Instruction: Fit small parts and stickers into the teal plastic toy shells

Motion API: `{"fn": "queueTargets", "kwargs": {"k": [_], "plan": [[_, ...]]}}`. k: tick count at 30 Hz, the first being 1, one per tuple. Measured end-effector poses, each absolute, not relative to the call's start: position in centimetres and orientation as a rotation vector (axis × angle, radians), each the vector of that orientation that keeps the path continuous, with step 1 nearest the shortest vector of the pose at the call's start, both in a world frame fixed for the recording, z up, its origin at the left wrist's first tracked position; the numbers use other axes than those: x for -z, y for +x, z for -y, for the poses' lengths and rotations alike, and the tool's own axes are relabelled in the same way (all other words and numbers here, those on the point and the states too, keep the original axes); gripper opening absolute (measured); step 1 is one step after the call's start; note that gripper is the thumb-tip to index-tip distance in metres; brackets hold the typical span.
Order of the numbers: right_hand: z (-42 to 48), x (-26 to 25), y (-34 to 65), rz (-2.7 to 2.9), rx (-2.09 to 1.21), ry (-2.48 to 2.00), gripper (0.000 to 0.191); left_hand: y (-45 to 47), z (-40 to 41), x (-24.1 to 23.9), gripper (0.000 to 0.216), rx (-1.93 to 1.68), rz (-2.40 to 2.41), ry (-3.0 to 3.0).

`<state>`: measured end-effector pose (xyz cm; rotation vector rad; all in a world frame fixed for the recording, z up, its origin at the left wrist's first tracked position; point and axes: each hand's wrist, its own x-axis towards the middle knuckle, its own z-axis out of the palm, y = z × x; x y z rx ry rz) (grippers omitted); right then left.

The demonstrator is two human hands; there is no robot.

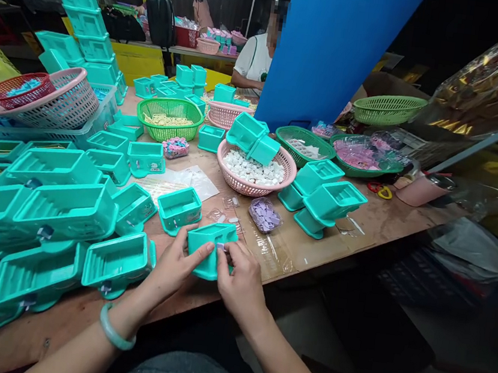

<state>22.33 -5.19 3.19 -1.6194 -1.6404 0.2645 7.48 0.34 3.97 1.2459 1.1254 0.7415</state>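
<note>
Across the wooden table (73, 325), a pink basket (234, 180) holds white pieces (255, 171), a green basket (167, 133) yellowish ones; at its near edge, left hand (176, 263) and right hand (242, 275) clamp fingers on a turquoise box (207, 236).

Over the remote feed, I see the left hand (177, 260) steadying a teal box (206, 239) while the right hand (242, 270) fingers a small pale piece (221, 246) at its side, on the near side of the pink basket (232, 178) holding white pieces (249, 167). Just before that basket lies a purple packet (265, 216); left of it sit a green basket (164, 134) and many stacked boxes (76, 223); a blue panel (330, 45) rises behind.
</note>
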Motion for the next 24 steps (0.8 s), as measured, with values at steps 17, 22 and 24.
{"fn": "queueTargets", "kwargs": {"k": [17, 22, 24], "plan": [[-17.1, -7.8, 38.1, 1.529, -0.205, -2.455, 0.025, 7.4, 0.0, -0.8, 0.067, -0.88, -1.088, 0.784], [-16.8, -7.7, 39.1, 1.617, -0.205, -2.496, 0.018, 6.1, 1.8, -0.9, 0.062, -0.872, -1.131, 0.697], [-15.9, -7.8, 39.7, 1.665, -0.193, -2.455, 0.02, 5.8, 2.1, -1.2, 0.06, -0.872, -1.143, 0.686]]}}
